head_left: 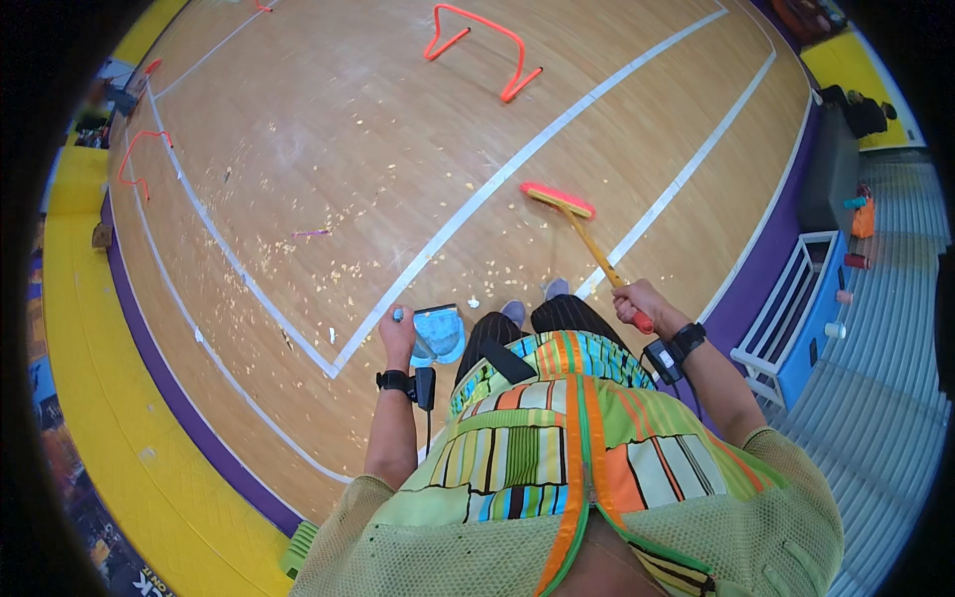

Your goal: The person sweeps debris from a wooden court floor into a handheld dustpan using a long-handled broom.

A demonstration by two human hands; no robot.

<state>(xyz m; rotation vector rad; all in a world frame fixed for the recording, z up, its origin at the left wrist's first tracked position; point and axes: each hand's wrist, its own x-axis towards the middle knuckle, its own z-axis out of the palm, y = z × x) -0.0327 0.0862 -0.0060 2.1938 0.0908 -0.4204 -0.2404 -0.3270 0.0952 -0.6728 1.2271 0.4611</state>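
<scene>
My right hand point(642, 302) is closed round the red-tipped yellow handle of a broom point(589, 237). The broom's bright pink bristle head point(559, 198) is out ahead of my feet, at or just above the wooden floor. In my left hand point(397, 331) I grip the handle of a blue dustpan point(439, 332), its pan beside my left leg with the dark front edge facing away from me. Pale scraps point(350, 267) lie scattered over the floor ahead and to the left. One larger white piece point(474, 301) lies between the dustpan and my shoes.
Orange hurdles stand far ahead point(487, 45) and at the left point(146, 159). A thin purple stick point(311, 233) lies among the scraps. White lines cross the floor. On the right are a blue and white slatted crate point(796, 308) and grey ridged surface; yellow padding point(109, 428) borders the left.
</scene>
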